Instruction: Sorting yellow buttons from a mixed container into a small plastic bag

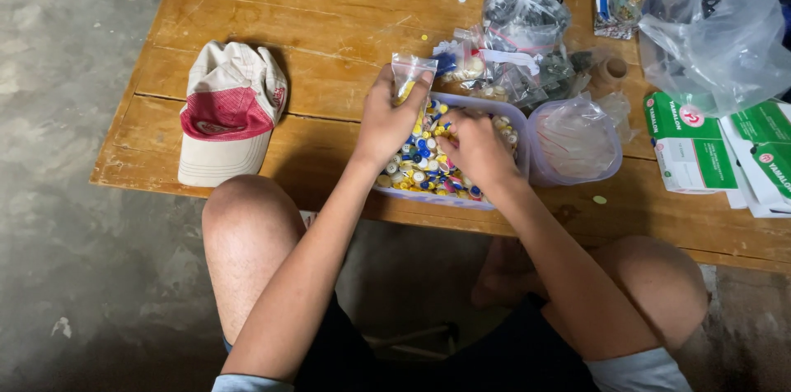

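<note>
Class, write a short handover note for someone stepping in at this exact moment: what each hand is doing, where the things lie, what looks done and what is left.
Left hand holds a small clear bag upright over the tub.
Right hand is down among the coloured buttons in the tub.
Filled clear bags lie behind the tub on the wooden table; cap to the left.
Done: the held bag has a few pieces in it. Left: the tub is nearly full.

Small clear bag (409, 72) and tub of coloured caps (517, 116)

The bag stands upright, pinched above the tub; the clear tub sits at the bench's near edge, heaped with small caps.
</note>
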